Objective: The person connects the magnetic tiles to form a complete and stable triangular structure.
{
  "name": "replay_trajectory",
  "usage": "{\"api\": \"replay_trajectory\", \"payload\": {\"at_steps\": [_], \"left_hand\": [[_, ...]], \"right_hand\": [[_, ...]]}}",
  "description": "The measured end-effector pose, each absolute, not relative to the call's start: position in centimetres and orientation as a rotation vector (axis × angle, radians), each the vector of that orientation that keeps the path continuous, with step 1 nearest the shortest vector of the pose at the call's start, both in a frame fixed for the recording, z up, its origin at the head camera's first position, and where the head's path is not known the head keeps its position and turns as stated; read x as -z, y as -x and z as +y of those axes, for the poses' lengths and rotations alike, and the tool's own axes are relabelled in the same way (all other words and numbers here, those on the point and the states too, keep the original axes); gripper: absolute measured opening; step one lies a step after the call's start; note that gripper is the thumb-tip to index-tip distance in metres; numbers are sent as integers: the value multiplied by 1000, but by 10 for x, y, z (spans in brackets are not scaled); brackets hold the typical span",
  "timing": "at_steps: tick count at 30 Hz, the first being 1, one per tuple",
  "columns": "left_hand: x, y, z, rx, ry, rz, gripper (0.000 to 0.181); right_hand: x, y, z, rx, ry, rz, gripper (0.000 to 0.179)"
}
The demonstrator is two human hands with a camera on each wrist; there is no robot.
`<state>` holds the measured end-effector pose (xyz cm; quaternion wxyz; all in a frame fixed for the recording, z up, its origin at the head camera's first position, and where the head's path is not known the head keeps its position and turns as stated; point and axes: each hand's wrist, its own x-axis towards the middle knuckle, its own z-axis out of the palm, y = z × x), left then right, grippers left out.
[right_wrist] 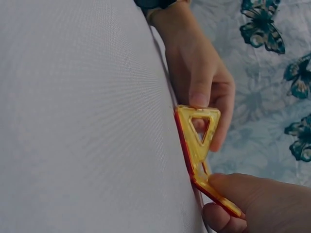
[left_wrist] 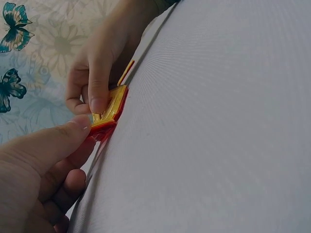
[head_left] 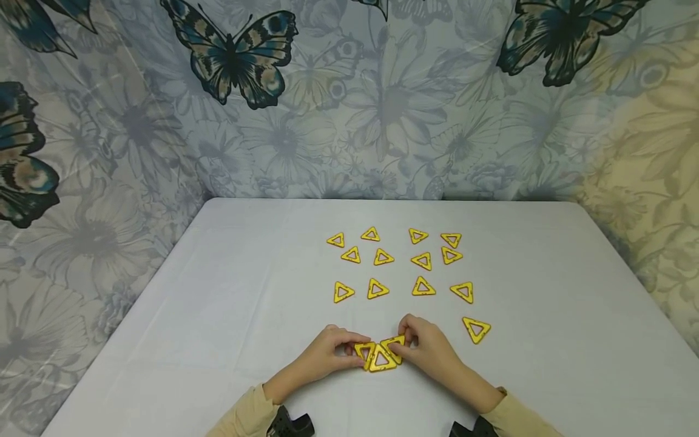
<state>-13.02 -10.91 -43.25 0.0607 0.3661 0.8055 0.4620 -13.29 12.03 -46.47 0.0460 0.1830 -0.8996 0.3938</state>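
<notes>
Three yellow triangular frame tiles with red edges sit side by side near the front of the table, joined in a row. My left hand pinches the left triangle tile between thumb and fingers. On the other side, my right hand pinches the right triangle tile. Between them is the middle triangle tile, its point upward and its lower edge toward me. In the right wrist view, the row bends at a seam, and the tile by the right thumb slants away from its neighbour.
Several more yellow triangle tiles lie in loose rows on the white table beyond the hands. A single triangle tile lies to the right of my right hand. A butterfly-print cloth hangs behind the table.
</notes>
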Motion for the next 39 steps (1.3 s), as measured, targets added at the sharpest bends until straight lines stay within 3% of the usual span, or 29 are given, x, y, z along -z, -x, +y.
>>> {"api": "replay_trajectory", "payload": {"at_steps": [7,12,28,39], "left_hand": [[467,142,-113,-1394,-1124,2461,36],[474,145,-115,-1424,-1116,2488,36],[473,140,-105,-1624,-996,2421,28],[441,125,-96,-1687,-1163,2386,24]], "right_hand": [[465,132,119,-1262,-613,-2683,29],[466,133,118,-1320,-718,-2576,39],[469,131,116,-1430,-803,-2513,21],[470,129,113,-1416,-817,-2492,16]]}}
